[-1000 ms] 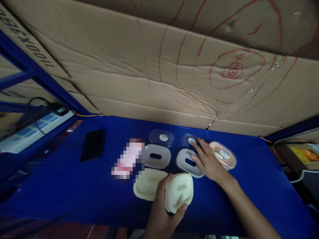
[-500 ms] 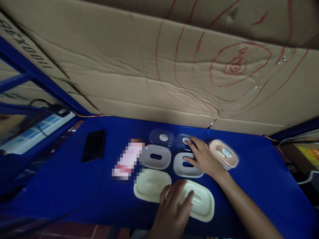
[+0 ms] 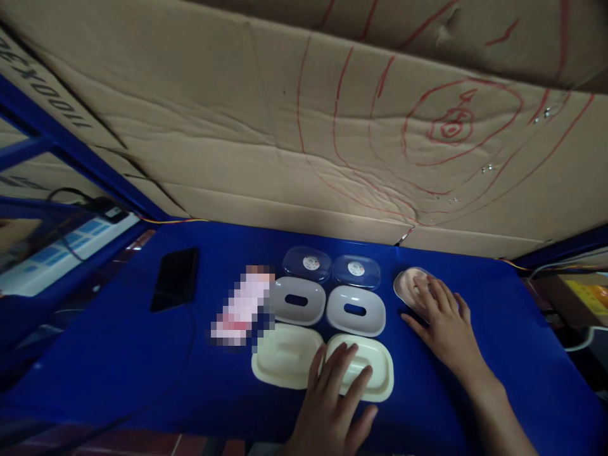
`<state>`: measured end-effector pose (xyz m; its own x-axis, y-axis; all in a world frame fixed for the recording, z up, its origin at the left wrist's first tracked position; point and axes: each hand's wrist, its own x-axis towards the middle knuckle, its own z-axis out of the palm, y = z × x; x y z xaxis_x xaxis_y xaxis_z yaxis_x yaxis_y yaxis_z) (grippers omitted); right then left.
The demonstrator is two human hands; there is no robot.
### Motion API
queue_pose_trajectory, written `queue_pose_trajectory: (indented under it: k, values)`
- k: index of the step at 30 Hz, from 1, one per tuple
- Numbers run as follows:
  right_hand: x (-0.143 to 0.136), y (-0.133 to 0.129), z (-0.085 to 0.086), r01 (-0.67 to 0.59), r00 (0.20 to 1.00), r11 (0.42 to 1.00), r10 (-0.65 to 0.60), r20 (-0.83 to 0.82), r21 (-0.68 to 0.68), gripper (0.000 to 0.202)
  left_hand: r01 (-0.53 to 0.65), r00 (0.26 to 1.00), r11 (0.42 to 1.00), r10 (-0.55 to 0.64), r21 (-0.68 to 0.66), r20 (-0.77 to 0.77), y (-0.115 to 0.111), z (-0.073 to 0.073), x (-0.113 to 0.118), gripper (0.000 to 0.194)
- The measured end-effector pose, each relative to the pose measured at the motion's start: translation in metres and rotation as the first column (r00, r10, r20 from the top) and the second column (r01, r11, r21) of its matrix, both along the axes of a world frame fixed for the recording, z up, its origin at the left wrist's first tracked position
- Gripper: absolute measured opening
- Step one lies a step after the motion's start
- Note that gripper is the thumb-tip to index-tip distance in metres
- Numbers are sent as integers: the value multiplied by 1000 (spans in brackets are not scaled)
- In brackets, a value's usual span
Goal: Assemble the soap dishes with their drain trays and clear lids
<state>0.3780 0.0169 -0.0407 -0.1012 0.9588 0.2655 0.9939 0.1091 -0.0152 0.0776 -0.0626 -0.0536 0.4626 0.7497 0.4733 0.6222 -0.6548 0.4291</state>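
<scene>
My right hand [image 3: 441,323] reaches over a pink soap box [image 3: 412,282] with a clear cover, its spread fingers touching or just above the top and hiding much of it. My left hand [image 3: 335,396] has its fingers apart over the right cream tray [image 3: 380,367]; whether it presses on the tray I cannot tell. Beside that lies the left cream tray [image 3: 285,354]. Behind them sit two grey slotted soap trays, the left one [image 3: 313,304] and the right one [image 3: 342,310]. Farther back lie two clear lids with round stickers, a left lid [image 3: 294,259] and a right lid [image 3: 368,269].
To the left, a pixelated pink item [image 3: 244,304] and a black flat device [image 3: 175,278] with a cable lie on the blue table [image 3: 118,335]. A cardboard wall [image 3: 228,126] rises behind. A white power strip [image 3: 61,253] is at the far left.
My right hand has moved right, from the right grey tray and clear lid to the pink soap box. The right cream tray has shifted slightly back and left, under my left hand.
</scene>
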Motion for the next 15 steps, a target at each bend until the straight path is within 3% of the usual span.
queue_pose_trajectory:
  k: [4, 9, 11, 13, 15]
  values:
    - [26, -1, -2, 38, 997, 999, -40, -73, -35, 63, 77, 973, 966, -19, -248, 228, 2, 15, 3, 49]
    - [54, 18, 0, 108, 951, 994, -105, -290, -8, 63, 280, 860, 878, -50, -388, 508, 3, 30, 12, 54]
    - [56, 21, 2, 120, 934, 992, -99, -342, 40, 62, 403, 781, 778, -18, -482, 624, 2, 30, 20, 60]
    - [46, 14, 8, 105, 915, 991, -65, -398, 79, 60, 540, 680, 603, 99, -588, 726, 4, 29, 30, 69]
    - [23, -4, 18, 44, 883, 996, -4, -469, 76, 54, 670, 547, 419, 280, -613, 789, 8, 28, 40, 91]
